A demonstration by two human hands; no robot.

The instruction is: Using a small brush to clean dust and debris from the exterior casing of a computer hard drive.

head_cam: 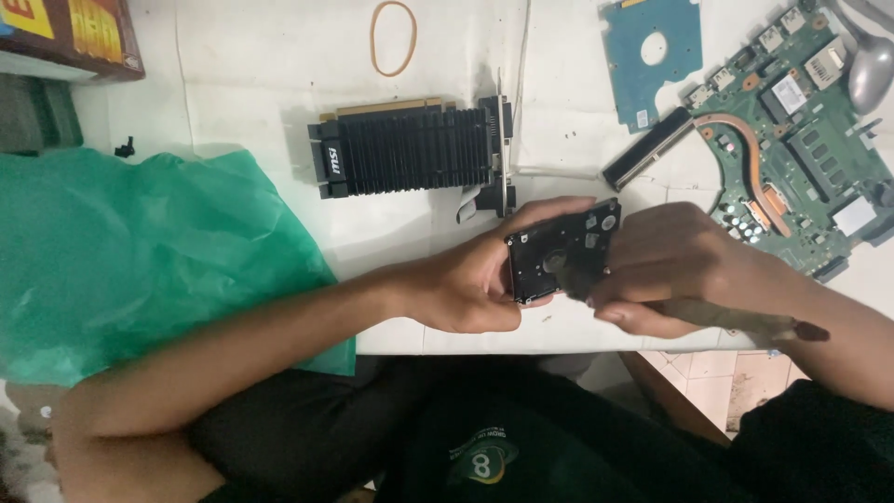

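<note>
My left hand [470, 279] grips a small black hard drive [559, 251] by its left edge and holds it tilted just above the white table's [270, 84] front edge. My right hand [670, 265] is closed around a thin brownish brush-like tool [745, 321], whose tip rests on the drive's face. The tool's handle sticks out to the right past my wrist.
A black graphics card [410, 149] lies behind my hands. A green laptop motherboard [801, 140], a blue circuit board [652, 56] and a black bar [647, 149] lie at the right. Green plastic sheet [140, 261] covers the left. A rubber band [393, 37] and a spoon [871, 65] lie at the back.
</note>
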